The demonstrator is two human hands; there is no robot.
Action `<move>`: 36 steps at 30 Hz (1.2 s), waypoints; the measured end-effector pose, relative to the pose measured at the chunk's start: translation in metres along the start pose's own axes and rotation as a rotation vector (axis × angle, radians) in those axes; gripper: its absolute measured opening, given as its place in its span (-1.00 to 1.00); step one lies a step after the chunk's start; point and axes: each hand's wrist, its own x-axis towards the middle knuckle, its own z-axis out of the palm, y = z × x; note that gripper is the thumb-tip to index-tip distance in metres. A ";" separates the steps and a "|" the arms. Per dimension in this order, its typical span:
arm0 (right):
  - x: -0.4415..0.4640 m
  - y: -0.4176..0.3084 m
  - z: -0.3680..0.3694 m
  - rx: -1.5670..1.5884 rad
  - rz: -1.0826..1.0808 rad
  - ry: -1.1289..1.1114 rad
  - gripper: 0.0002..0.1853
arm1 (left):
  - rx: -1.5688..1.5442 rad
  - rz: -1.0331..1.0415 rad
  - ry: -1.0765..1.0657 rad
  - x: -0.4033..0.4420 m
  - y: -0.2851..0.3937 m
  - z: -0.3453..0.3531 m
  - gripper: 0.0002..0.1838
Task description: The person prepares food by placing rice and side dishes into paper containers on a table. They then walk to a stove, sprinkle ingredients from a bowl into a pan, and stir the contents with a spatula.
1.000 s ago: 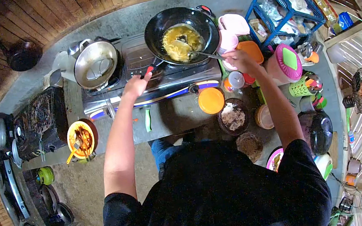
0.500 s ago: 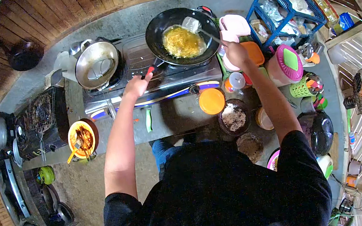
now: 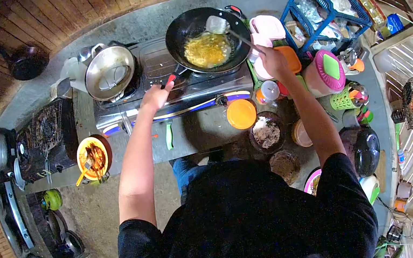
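A black wok point(image 3: 178, 27) stands on the right burner of the gas stove point(image 3: 157, 61). In it, a yellow egg mixture point(image 3: 204, 50) lies in bubbling oil. My left hand point(image 3: 156, 97) is closed round the wok's red-tipped handle point(image 3: 171, 79). My right hand point(image 3: 274, 62) grips the shaft of a metal spatula point(image 3: 217, 24), whose blade rests inside the wok, at the upper right of the egg. On the left burner sits an empty-looking steel pan point(image 3: 95, 82).
An orange bowl point(image 3: 102, 140) of dark red food stands at the left. A green-handled knife point(image 3: 169, 135) lies in front of the stove. To the right are an orange lid point(image 3: 241, 114), a dark bowl point(image 3: 261, 147), a pink-lidded container point(image 3: 321, 82) and a blue rack point(image 3: 319, 33).
The egg mixture has shifted slightly left and looks smoother and more spread. The spatula blade has moved a little up and left. My left hand keeps its hold on the handle.
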 end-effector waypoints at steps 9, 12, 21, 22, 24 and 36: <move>-0.018 0.028 0.008 -0.129 -0.058 -0.116 -0.72 | 0.042 0.040 0.038 -0.006 0.003 0.001 -0.17; -0.019 0.028 0.012 0.184 -0.216 -0.154 -0.71 | 0.063 0.065 0.039 0.000 -0.002 0.006 -0.18; -0.006 0.011 0.019 0.352 -0.010 -0.025 -0.66 | 0.059 0.031 0.044 -0.009 0.006 0.001 -0.18; -0.003 0.002 0.009 0.179 0.040 -0.018 -0.66 | 0.062 0.028 0.042 -0.006 0.004 0.003 -0.18; 0.001 -0.006 0.004 0.007 0.087 -0.008 -0.66 | 0.066 0.025 0.044 -0.005 0.003 0.002 -0.18; 0.009 0.006 0.041 0.459 0.190 -0.251 -0.74 | 0.048 0.021 0.013 -0.004 0.001 0.003 -0.07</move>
